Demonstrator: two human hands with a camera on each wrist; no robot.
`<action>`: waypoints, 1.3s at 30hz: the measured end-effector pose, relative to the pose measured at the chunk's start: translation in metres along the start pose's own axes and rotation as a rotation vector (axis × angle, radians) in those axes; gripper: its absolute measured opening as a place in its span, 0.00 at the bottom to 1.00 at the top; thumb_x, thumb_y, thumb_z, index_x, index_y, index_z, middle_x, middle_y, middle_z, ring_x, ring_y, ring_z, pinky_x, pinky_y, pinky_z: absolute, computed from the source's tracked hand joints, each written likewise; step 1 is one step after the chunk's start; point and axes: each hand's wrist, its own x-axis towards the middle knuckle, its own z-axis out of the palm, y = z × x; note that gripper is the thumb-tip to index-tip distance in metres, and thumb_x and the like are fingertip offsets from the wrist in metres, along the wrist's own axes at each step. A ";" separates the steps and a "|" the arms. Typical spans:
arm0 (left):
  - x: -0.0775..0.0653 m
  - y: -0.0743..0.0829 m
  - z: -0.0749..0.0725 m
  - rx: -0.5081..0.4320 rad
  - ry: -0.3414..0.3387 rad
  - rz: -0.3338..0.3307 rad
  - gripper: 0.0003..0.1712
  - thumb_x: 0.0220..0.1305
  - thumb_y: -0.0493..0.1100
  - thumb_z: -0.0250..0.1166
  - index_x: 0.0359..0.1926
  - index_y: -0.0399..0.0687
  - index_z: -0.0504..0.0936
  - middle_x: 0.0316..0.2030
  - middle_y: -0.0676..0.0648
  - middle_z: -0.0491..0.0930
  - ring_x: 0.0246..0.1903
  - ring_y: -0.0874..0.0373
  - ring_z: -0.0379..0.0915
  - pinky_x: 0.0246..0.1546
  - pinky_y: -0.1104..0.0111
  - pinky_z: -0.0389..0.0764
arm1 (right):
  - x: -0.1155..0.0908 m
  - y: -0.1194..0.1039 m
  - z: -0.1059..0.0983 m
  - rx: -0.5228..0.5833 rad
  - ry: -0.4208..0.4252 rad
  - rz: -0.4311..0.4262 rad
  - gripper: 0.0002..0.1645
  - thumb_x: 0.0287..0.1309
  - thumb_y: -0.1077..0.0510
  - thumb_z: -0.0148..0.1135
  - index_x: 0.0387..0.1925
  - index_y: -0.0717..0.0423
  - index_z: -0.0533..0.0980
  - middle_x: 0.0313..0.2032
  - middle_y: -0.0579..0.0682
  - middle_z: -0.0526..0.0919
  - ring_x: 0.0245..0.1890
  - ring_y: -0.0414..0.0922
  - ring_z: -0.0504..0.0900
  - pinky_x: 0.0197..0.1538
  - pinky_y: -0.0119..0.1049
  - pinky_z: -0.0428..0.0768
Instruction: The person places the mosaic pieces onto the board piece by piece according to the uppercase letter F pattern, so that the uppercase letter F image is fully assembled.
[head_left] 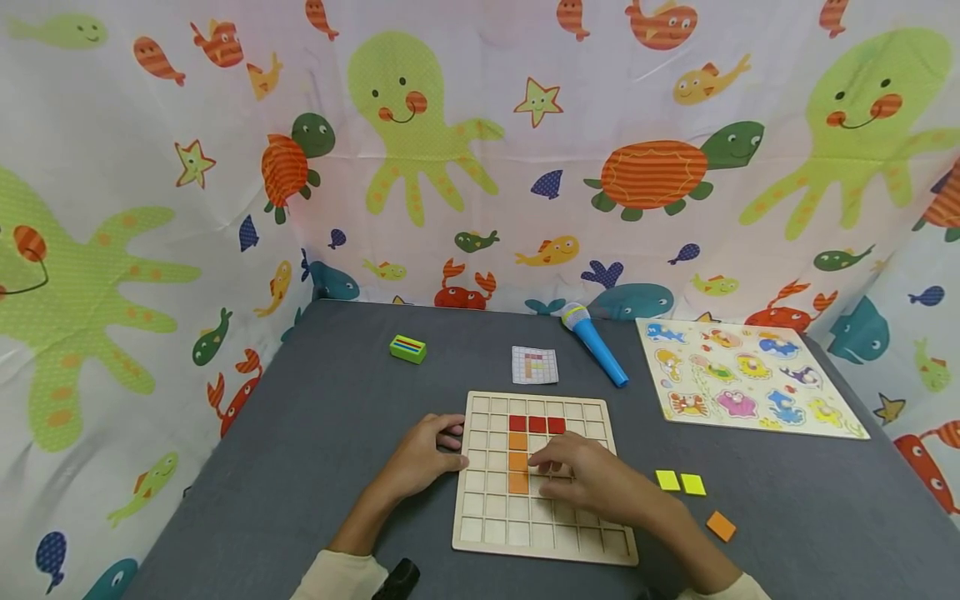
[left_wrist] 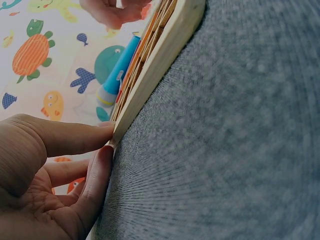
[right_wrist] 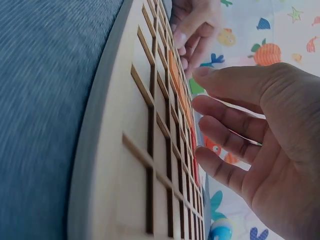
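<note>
A wooden grid board (head_left: 551, 533) lies on the grey table. Three red tiles (head_left: 537, 425) sit in a row in its upper cells, and three orange tiles (head_left: 518, 462) run in a column below the leftmost red one. My left hand (head_left: 423, 457) pinches the board's left edge; in the left wrist view the thumb and a finger (left_wrist: 102, 165) meet at that edge. Over the middle of the board, just right of the orange column, hovers my right hand (head_left: 592, 477). Its fingers are loosely bent, and the right wrist view shows nothing between them.
Right of the board lie two yellow tiles (head_left: 681, 482) and a loose orange tile (head_left: 722, 526). Behind it are a small printed pattern card (head_left: 535, 365), a blue toy microphone (head_left: 600, 350) and a green block (head_left: 408, 349). A sea-animal puzzle board (head_left: 750, 379) lies at the back right.
</note>
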 end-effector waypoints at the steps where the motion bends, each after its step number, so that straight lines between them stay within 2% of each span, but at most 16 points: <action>1: 0.000 0.000 0.000 -0.003 0.001 -0.002 0.36 0.58 0.34 0.77 0.68 0.36 0.79 0.53 0.43 0.79 0.49 0.53 0.82 0.51 0.57 0.82 | -0.003 0.001 -0.002 0.006 0.005 0.001 0.18 0.68 0.52 0.72 0.57 0.50 0.84 0.48 0.39 0.84 0.46 0.39 0.80 0.50 0.37 0.82; 7: 0.001 0.000 0.001 -0.001 -0.002 -0.001 0.36 0.58 0.33 0.77 0.68 0.35 0.79 0.53 0.42 0.79 0.49 0.52 0.82 0.51 0.56 0.82 | -0.020 0.009 -0.011 0.017 0.040 0.002 0.17 0.66 0.54 0.74 0.55 0.51 0.85 0.45 0.41 0.84 0.45 0.39 0.81 0.48 0.37 0.83; 18: 0.001 -0.002 0.002 -0.008 -0.007 -0.014 0.35 0.60 0.33 0.77 0.68 0.36 0.78 0.54 0.42 0.78 0.50 0.53 0.81 0.52 0.55 0.81 | -0.066 0.032 -0.033 0.001 0.112 0.094 0.16 0.64 0.52 0.75 0.52 0.49 0.86 0.44 0.41 0.84 0.38 0.37 0.80 0.37 0.31 0.79; 25: 0.001 -0.002 0.001 -0.010 -0.003 -0.015 0.35 0.59 0.33 0.77 0.68 0.36 0.78 0.53 0.43 0.79 0.50 0.53 0.82 0.52 0.56 0.81 | -0.096 0.048 -0.045 -0.032 0.102 0.219 0.18 0.62 0.48 0.77 0.51 0.46 0.86 0.44 0.37 0.84 0.41 0.32 0.80 0.42 0.32 0.84; 30: 0.001 -0.001 0.001 -0.011 -0.001 -0.014 0.35 0.59 0.33 0.76 0.68 0.35 0.78 0.53 0.43 0.79 0.49 0.53 0.81 0.52 0.56 0.81 | -0.115 0.060 -0.051 -0.008 0.097 0.303 0.21 0.60 0.46 0.78 0.52 0.48 0.86 0.46 0.40 0.86 0.43 0.33 0.82 0.44 0.31 0.85; 35: 0.000 -0.001 0.000 -0.014 -0.003 -0.016 0.35 0.59 0.33 0.77 0.68 0.35 0.78 0.53 0.43 0.79 0.49 0.53 0.82 0.52 0.56 0.81 | -0.130 0.071 -0.054 -0.010 0.116 0.315 0.22 0.59 0.48 0.79 0.52 0.51 0.85 0.46 0.43 0.86 0.41 0.32 0.81 0.40 0.31 0.82; 39: 0.000 -0.001 0.000 -0.010 -0.007 -0.015 0.35 0.59 0.33 0.77 0.68 0.36 0.78 0.53 0.43 0.79 0.50 0.53 0.82 0.52 0.57 0.81 | -0.138 0.079 -0.057 0.007 0.102 0.350 0.25 0.58 0.48 0.80 0.54 0.54 0.84 0.47 0.45 0.86 0.42 0.33 0.83 0.42 0.31 0.84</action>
